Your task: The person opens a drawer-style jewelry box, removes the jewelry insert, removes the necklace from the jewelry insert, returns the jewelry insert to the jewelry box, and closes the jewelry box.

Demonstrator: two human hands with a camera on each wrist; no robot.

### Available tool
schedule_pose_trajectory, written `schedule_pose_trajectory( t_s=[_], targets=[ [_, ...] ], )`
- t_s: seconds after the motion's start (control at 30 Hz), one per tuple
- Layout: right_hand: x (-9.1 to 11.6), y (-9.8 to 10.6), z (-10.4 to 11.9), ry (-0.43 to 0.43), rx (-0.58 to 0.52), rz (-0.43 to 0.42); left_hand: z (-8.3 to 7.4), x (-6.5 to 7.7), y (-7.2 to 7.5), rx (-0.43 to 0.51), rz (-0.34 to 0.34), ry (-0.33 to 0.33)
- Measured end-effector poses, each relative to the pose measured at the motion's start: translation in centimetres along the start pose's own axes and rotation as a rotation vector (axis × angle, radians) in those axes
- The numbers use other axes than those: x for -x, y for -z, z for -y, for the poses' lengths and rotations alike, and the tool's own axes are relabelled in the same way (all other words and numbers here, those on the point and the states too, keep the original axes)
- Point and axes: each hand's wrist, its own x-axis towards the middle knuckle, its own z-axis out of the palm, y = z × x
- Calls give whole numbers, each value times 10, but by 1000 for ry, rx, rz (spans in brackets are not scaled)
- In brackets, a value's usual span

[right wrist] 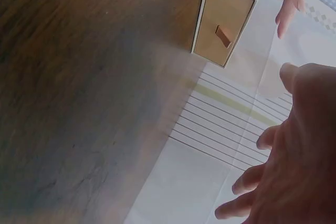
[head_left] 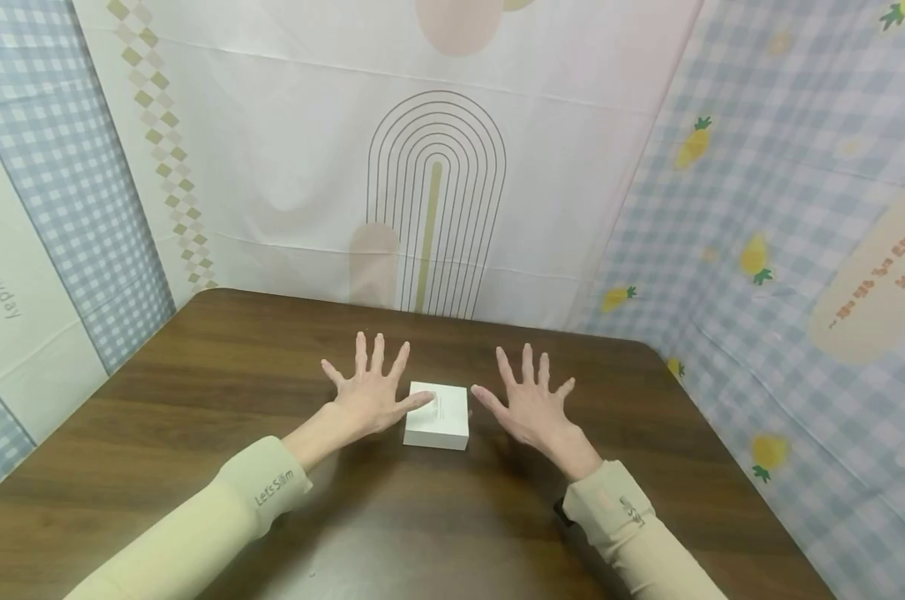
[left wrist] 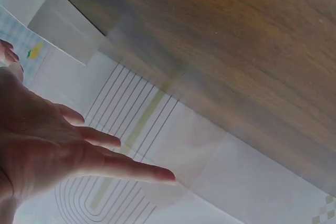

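Note:
A small white box (head_left: 436, 437) sits on the brown wooden table between the two hands. In the right wrist view its side shows a tan drawer front (right wrist: 227, 11) with a brown pull tab (right wrist: 223, 35) sticking out. My left hand (head_left: 367, 397) is spread with straight fingers on the box's left, its thumb overlapping the box top in the head view. To the right of the box, my right hand (head_left: 535, 410) is likewise spread, its thumb pointing toward the box. Both hands hold nothing and appear held above the table.
The wooden table (head_left: 272, 350) has rounded far corners. Behind it hangs a white cloth (head_left: 287, 167) with an arch pattern. A checked cloth with pineapples (head_left: 722, 183) hangs on the right, and another checked cloth (head_left: 40, 108) on the left.

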Motion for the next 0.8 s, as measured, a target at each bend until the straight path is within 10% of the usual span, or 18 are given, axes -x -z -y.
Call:
schedule_pose_trajectory(
  t_s=[0.4,0.8],
  targets=[
    [-7,-1,1,74,-70,31,-5,-9,-7,18,159,-320],
    [-14,-5,11,215,-247,155,-11,-15,-13,15,252,-361]
  ],
)
